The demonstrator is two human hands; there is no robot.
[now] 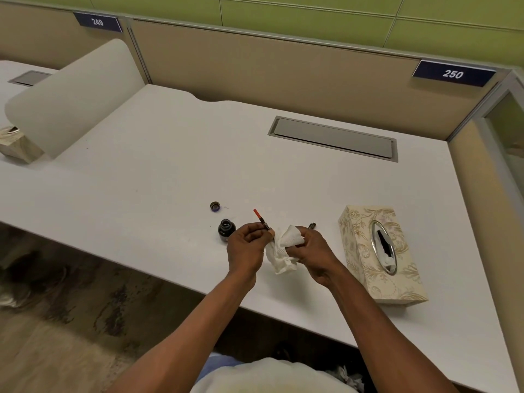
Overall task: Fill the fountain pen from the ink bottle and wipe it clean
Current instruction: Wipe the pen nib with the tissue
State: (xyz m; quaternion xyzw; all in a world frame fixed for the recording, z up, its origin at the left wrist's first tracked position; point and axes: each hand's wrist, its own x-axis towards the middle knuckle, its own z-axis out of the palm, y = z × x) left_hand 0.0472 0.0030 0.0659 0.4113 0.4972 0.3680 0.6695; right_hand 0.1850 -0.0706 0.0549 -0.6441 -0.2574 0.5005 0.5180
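Observation:
My left hand (247, 245) pinches the fountain pen section with its red converter (260, 218), which sticks up and to the left. My right hand (311, 246) grips a crumpled white tissue (285, 246) pressed against the hidden nib end of the pen. The open ink bottle (226, 229) stands on the white desk (158, 171) just left of my left hand. Its cap (215, 206) lies a little further back. A dark pen part (312, 225) lies behind my right hand.
A patterned tissue box (380, 251) sits to the right of my hands. A grey cable hatch (333, 136) is set into the desk further back. Beige partition panels close off the back and right. A curved divider (73, 97) stands at the left.

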